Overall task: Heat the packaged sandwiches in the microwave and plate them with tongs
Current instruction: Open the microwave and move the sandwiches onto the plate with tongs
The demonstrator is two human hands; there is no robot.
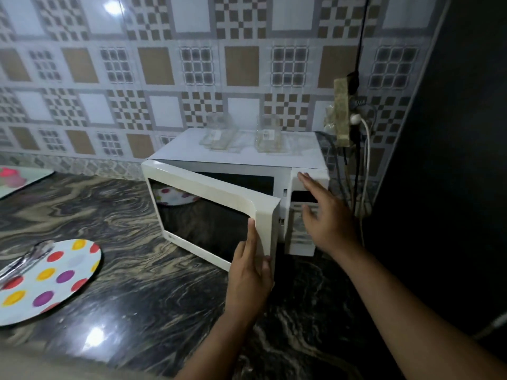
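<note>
My left hand grips the free right edge of the white microwave's half-open door, thumb on the front face, fingers wrapped behind; my right hand hovers loose and empty at the control panel, grasping nothing; to the near left a round polka-dot plate on the dark marbled counter carries the steel tongs; farther off, two clear plastic sandwich packs lie side by side on the microwave's white top, their long axes running near to far, up and beyond both hands; the right hand looks nearer them, so I judge it should reach there once the door swings wide.
</note>
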